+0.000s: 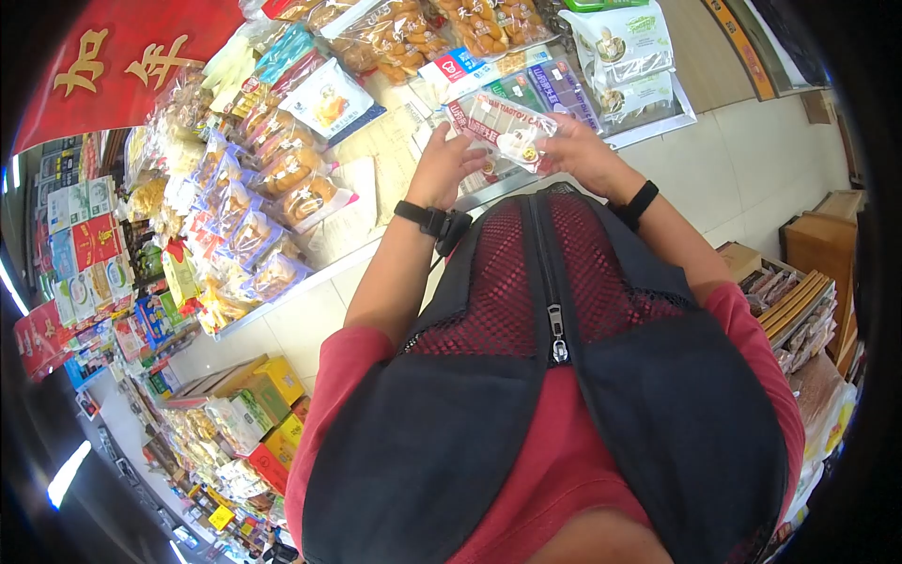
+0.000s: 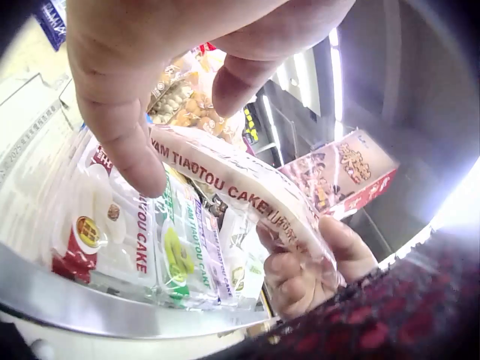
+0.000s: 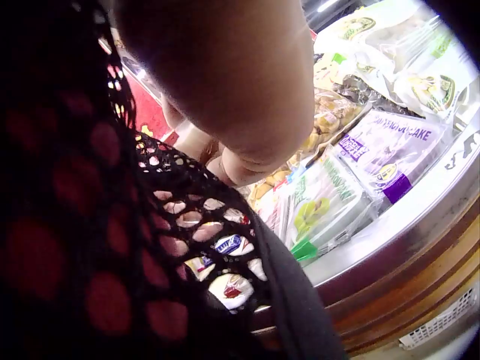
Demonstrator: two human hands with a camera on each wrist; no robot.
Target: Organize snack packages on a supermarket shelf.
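Observation:
I hold a clear plastic cake packet with red lettering in both hands, above the display table. My left hand pinches its left end. In the left wrist view the thumb and a finger of that hand grip the packet, printed "YAM TIAOTOU CAKE". My right hand grips the other end, its fingers curled round the packet's edge. The right wrist view is filled by the right hand from close up, and its fingertips are hidden there.
The steel-edged display table carries similar packets with green and purple labels and several bags of fried snacks. A black mesh backpack hangs on my chest. Cartons stand on the floor at left, wooden crates at right.

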